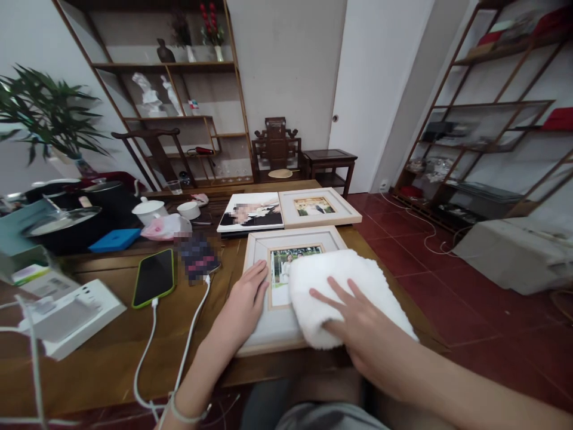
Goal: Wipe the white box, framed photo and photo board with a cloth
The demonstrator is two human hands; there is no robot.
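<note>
Photo frame (286, 330) of pale wood, lying flat on wooden table (98, 370) near the front edge; wide light mat around outdoor portrait print (281, 269), right part of the print hidden under fluffy white cloth (373, 278). Left hand (244, 301) flat and extended along the left border of the frame, gripping nothing. Right hand (360, 319) on top of the cloth, fingers spread above, thumb tucked at the near fold, with a loose grip on the cloth and contact through it with the right half of the frame.

Probably stiff and fairly light as a frame, perhaps smooth and slippery under cloth, likely most fragile at the centre; impossible to tell glass from plastic there. Best lifted by two opposite wooden rails, not by mat or print. Soft, thick-piled, apparently very light cloth, easy to bunch, best taken in a fold.

Just beside the near rail, front table edge; close to the cloth's outer corner, right table edge, with red floor tiles (447, 292) beyond. Tight on the far side, with framed wedding print (290, 216) and frameless photo panel (253, 212) just past the rail. More room leftward, up to white charging cable (190, 334) and green-cased smartphone (154, 278).
</note>
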